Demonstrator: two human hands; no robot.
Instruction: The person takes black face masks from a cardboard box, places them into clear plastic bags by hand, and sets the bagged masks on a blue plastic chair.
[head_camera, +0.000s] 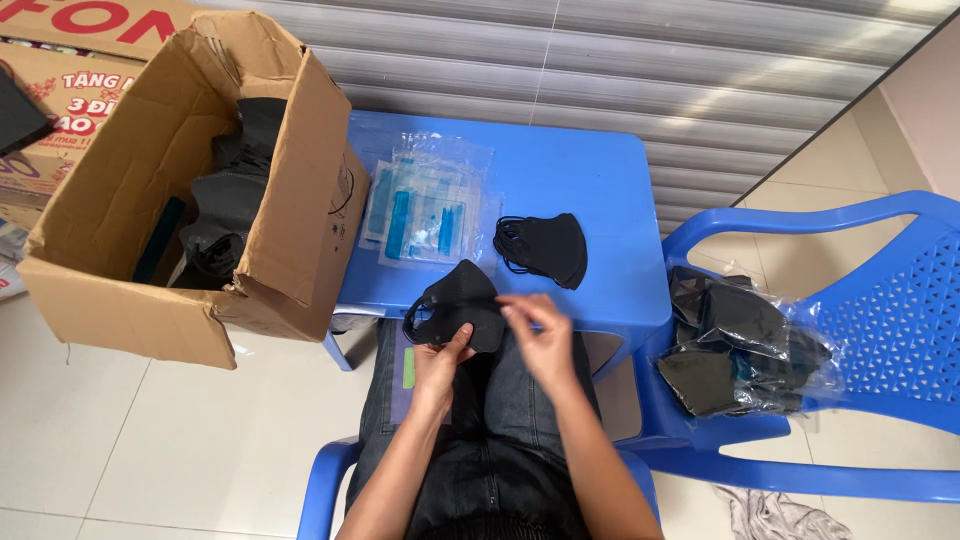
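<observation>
left hand pinches black mask from below | right hand fingertips apparently nip its right edge

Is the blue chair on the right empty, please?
No, the blue chair holds a pile of bagged black masks on its seat.

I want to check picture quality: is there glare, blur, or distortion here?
Head view: daylight, soft shadows; glare on the clear bags and the packed masks on the chair; black mask in both hands stays sharp; right hand slightly blurred; wide lens bends the edges.
</observation>
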